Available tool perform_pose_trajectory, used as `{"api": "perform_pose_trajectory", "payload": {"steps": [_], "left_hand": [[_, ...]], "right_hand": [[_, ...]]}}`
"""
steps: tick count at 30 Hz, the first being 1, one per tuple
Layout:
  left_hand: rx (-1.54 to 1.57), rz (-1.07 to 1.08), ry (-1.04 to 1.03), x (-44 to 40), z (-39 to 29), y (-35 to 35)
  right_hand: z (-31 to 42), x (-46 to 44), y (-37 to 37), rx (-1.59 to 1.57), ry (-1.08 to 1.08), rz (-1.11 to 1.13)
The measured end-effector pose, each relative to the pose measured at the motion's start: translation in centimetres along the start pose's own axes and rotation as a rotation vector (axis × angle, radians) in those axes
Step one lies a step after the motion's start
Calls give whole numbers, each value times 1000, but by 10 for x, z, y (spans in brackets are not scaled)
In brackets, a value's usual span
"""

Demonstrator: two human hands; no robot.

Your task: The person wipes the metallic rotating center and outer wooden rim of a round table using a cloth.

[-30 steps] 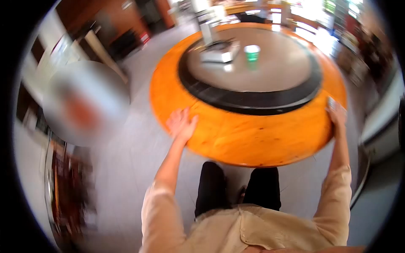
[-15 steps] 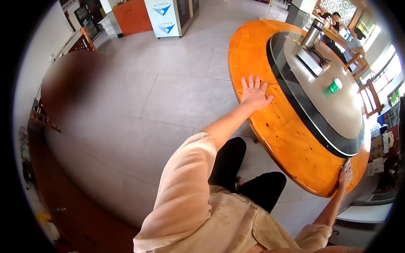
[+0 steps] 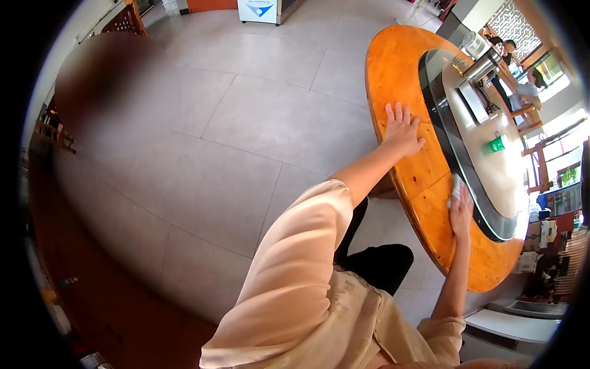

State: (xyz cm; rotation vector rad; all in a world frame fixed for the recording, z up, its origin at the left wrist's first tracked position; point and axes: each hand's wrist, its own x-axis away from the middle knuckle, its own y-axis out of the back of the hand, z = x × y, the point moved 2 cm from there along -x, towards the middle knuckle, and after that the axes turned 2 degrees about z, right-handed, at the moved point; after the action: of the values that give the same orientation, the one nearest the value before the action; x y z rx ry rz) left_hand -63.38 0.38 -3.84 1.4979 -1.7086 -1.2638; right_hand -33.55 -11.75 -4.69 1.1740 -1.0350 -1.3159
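My left hand (image 3: 402,134) lies flat on the orange wooden rim of the round table (image 3: 424,167), its fingers spread. Further along the same rim, my right hand (image 3: 460,213) presses a pale cloth (image 3: 455,189) against the wood, close to the dark edge of the glass turntable (image 3: 453,146). The cloth is mostly under the fingers, so its full shape is hidden. On the turntable, past my right hand, stands a green and white paper cup (image 3: 498,143).
A steel flask (image 3: 482,66) and a white box-like tray (image 3: 473,102) with dark items sit on the turntable. Two people (image 3: 527,90) are at another table behind. A white cabinet (image 3: 258,10) stands across the tiled floor (image 3: 246,117).
My right hand has moved the cloth from the near right end of the rim inward toward my left hand. The view has shifted, while my left hand stays flat on the wood.
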Motion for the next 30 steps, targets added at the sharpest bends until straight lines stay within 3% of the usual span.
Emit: {"api": "perform_pose_trajectory", "payload": {"steps": [8, 10, 14, 17, 20, 21, 23, 27, 29, 30], "left_hand": [[12, -70, 2, -2, 2, -8], [-1, -69, -3, -4, 2, -10], [-18, -87, -3, -5, 2, -13], [-20, -83, -6, -5, 0, -13], [-45, -33, 9, -5, 0, -10], [-47, -11, 11, -4, -1, -8], [-50, 13, 14, -4, -2, -6], [-34, 34, 9, -1, -3, -2], [-24, 41, 11, -1, -4, -1], [-21, 38, 10, -1, -4, -1]], "right_hand": [[167, 16, 12, -44, 415, 105], [175, 29, 11, -77, 518, 108], [162, 61, 28, -103, 481, 183], [103, 86, 38, -201, 322, 173], [-13, 116, 26, -365, 60, 30], [-51, 125, 33, -373, 101, -45], [-150, 150, 26, -410, -45, -157], [-257, 179, 45, -307, -68, -154], [-335, 193, 30, -110, -318, -160], [-338, 192, 31, -9, -441, -160]]}}
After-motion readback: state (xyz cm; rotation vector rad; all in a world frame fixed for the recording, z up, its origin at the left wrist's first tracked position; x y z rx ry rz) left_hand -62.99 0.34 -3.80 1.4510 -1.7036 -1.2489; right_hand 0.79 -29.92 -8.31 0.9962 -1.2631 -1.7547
